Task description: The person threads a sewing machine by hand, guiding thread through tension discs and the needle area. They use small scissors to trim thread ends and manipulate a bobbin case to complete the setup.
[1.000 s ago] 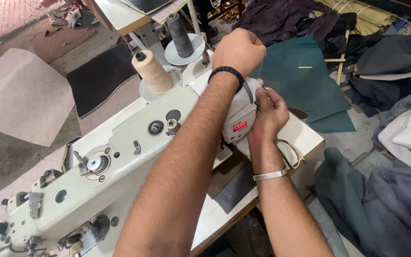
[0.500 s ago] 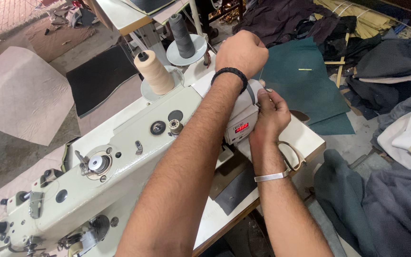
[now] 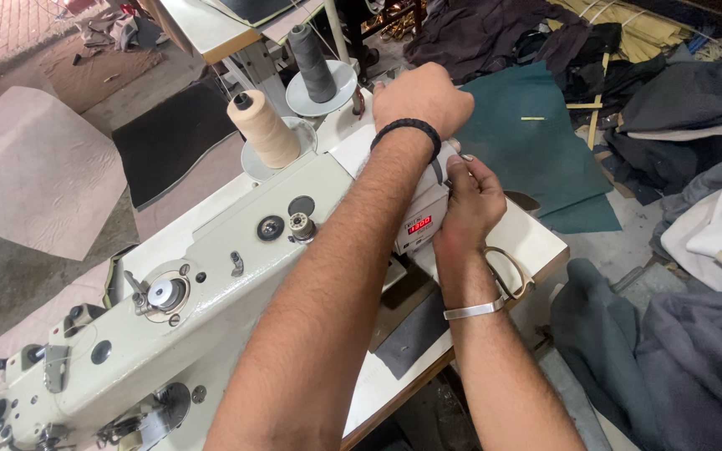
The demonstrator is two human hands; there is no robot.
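Left hand (image 3: 422,98) is balled into a fist at the far end of the sewing machine (image 3: 211,292), knuckles up, black braided wristband (image 3: 407,134) just behind it. Can't tell what it's closed on, if anything; fingers are curled under and hidden. My forearm runs diag. across the machine body from the near edge.

Right hand (image 3: 471,200) sits just below the left, thumb and fingertips pinched together up by the machine's end, near the white control box (image 3: 419,217) w/ its small red display. Fingers half-curled, palm against the box side. Whatever's pinched is too small to make out. Silver bangle (image 3: 474,311) on that wrist.

Scissors (image 3: 511,271) lie on the table's right edge (image 3: 545,242), just beside my right wrist, tan handles. Dark fabric piece (image 3: 411,330) lies flat on the table under my right forearm, toward the near edge.

Behind the machine, far side of the table: cream thread cone (image 3: 262,129) upright on its stand, grey thread cone (image 3: 311,52) upright further back. Green cloth (image 3: 536,142) spread on the floor past the table's far right corner, heaps of dark clothes (image 3: 678,351) to the right.
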